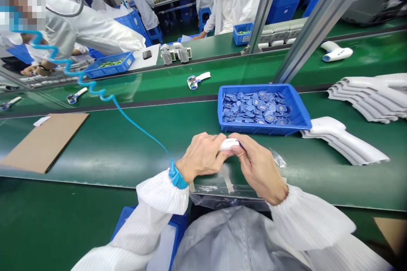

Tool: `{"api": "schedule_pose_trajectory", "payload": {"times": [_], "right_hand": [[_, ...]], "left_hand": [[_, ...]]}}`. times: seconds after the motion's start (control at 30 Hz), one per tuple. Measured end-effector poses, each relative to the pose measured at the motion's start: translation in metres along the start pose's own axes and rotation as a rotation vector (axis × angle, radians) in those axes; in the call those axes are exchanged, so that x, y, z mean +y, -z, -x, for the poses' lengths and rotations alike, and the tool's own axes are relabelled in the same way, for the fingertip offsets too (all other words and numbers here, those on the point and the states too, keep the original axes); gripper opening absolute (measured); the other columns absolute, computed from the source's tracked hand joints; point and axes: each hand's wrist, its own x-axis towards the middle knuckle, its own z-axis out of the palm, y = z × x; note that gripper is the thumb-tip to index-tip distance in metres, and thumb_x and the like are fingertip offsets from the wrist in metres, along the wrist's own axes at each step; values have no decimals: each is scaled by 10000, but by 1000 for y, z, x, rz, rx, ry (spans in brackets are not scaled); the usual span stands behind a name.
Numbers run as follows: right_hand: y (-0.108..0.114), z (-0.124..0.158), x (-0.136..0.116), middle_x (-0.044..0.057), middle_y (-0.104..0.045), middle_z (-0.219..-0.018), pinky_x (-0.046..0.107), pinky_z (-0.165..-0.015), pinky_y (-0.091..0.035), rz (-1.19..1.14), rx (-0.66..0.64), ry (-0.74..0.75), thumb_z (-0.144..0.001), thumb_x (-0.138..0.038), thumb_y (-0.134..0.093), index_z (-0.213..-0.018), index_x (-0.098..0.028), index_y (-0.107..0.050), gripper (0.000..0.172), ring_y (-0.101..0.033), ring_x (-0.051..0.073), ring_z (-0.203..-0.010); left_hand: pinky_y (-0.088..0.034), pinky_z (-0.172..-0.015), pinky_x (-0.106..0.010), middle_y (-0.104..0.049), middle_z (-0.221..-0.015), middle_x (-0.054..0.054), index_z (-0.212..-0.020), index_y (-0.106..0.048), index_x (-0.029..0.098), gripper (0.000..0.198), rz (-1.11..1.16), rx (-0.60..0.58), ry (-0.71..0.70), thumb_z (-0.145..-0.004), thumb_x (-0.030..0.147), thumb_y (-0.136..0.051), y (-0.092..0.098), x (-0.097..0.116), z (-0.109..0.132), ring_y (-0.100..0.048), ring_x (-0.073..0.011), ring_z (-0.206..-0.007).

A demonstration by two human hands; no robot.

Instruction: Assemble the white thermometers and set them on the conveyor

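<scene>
Between my two hands is a small white plastic housing, with a dark edge at its right end. My left hand is closed on its left side, fingers curled over the top, and a blue wrist strap with a coiled cord circles that wrist. On the other side, my right hand grips it with thumb and fingers. Most of the piece is covered by fingers. Just beyond my hands stands a blue bin full of blue oval plastic parts. White handle-shaped shells lie stacked to its right.
More white shells lie far right. Along the green conveyor are a half-assembled handheld device and a white one. A cardboard sheet lies left. Metal posts rise behind the bin. Co-workers in white coats sit across the line.
</scene>
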Motion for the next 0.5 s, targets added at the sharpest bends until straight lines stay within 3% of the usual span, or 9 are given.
{"api": "schedule_pose_trajectory", "payload": {"times": [0.1, 0.37, 0.5], "right_hand": [[2, -1, -2, 67, -694, -1070, 239, -819, -505, -38, -48, 24, -1039, -224, -450, -1184, -182, -598, 211, -663, 141, -915], [-18, 7, 10, 87, -709, -1028, 311, -813, -530, -102, 33, -83, -1043, -319, -440, -1155, -184, -611, 244, -676, 182, -879], [-13, 5, 14, 73, -695, -1083, 315, -780, -536, -170, -15, -130, -1047, -364, -431, -1187, -217, -613, 272, -667, 175, -867]], "left_hand": [[-434, -707, -332, -742, -906, -36, -981, -590, 203, 314, 71, 7, -2, -1029, 478, -445, 2, -2, 4, -683, -212, -771], [-376, -590, -337, -752, -870, -59, -990, -636, 191, 322, -71, -67, 34, -992, 476, -486, 4, -8, 1, -691, -254, -723], [-435, -708, -342, -754, -971, -38, -1063, -652, 203, 255, 30, 49, 55, -995, 422, -540, -1, -4, 3, -680, -227, -843]]}}
